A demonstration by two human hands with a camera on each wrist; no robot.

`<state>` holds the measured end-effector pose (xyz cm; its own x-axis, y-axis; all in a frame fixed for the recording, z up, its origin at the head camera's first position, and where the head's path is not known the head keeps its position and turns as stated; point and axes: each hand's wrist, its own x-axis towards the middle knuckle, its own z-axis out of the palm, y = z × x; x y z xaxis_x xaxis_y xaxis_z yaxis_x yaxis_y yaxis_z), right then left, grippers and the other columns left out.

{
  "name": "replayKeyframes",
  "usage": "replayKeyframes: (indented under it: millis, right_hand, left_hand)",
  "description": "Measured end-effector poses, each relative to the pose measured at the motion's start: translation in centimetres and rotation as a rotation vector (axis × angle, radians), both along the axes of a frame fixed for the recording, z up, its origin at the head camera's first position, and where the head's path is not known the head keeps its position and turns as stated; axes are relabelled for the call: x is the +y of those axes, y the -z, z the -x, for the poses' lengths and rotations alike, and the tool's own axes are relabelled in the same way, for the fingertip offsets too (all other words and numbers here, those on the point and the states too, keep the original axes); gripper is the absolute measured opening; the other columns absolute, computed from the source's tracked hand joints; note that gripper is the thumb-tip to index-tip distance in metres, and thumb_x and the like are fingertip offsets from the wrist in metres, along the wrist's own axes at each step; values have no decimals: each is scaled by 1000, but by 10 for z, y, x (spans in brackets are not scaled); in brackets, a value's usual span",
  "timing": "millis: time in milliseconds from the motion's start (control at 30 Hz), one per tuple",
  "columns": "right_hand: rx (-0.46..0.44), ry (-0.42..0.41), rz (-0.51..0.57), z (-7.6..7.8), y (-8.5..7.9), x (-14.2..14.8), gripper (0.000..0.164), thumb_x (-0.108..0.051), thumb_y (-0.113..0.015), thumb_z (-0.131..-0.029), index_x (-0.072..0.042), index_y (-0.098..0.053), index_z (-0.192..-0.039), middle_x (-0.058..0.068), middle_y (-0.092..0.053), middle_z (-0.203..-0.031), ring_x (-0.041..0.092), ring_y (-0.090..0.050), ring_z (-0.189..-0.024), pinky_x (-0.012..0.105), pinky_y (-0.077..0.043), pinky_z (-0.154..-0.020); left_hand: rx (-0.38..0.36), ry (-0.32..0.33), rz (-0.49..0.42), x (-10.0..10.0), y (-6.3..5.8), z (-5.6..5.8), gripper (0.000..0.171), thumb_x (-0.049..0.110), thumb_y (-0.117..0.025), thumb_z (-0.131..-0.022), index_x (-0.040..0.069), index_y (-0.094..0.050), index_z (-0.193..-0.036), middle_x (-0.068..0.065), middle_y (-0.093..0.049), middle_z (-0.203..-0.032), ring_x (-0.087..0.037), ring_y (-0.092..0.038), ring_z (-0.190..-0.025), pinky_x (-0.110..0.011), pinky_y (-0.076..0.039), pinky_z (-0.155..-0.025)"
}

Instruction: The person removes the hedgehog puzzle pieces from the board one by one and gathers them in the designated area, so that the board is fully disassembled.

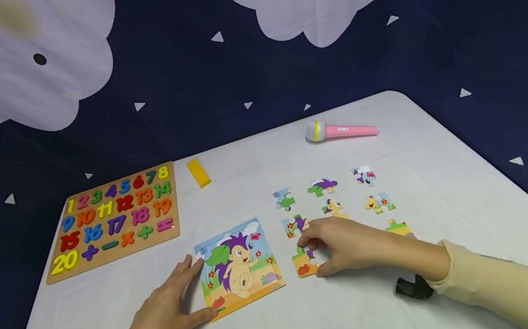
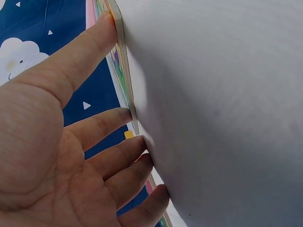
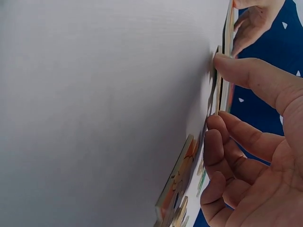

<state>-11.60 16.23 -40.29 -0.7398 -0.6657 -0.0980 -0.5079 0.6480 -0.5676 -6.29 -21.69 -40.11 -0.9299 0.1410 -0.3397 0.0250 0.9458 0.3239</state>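
A square hedgehog puzzle board (image 1: pixel 240 267) lies in front of me, its picture face up. My left hand (image 1: pixel 166 304) rests beside its left edge, thumb at the lower corner and forefinger near the upper part of that edge. Its fingers look loosely extended in the left wrist view. To the right, my right hand (image 1: pixel 344 242) pinches a bottom-corner puzzle piece (image 1: pixel 304 269) between thumb and fingertips. In the right wrist view the piece's thin edge (image 3: pixel 218 90) shows between them. The hand partly covers the pieces around it.
Several loose puzzle pieces (image 1: pixel 322 187) lie in spaced rows beyond and beside the right hand. A wooden number board (image 1: pixel 118 251) lies at the left, with a yellow block (image 1: pixel 199 173) near it. A pink toy microphone (image 1: pixel 348 130) lies at the back. Something black (image 1: pixel 412 288) sits under the right wrist.
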Motion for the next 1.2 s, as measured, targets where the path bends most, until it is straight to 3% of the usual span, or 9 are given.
replayKeyframes:
  millis: [800, 1200]
  right_hand:
    - [3, 26, 20, -1, 2, 3, 46, -17, -92, -80, -13, -76, -122, -10, -64, -104, 6, -57, -93, 25, -54, -85]
    - [-19, 28, 32, 1, 2, 6, 33, -19, -95, -80, -15, -75, -106, -8, -63, -98, 6, -56, -89, 25, -53, -82]
  left_hand:
    - [8, 8, -14, 0, 0, -2, 108, 57, -94, -75, 17, -48, -163, -17, -35, -174, -49, -34, -159, -83, -38, -112]
    - [7, 5, -21, 1, 0, -2, 107, 58, -93, -75, 18, -47, -164, -17, -35, -175, -50, -33, -159, -82, -39, -113]
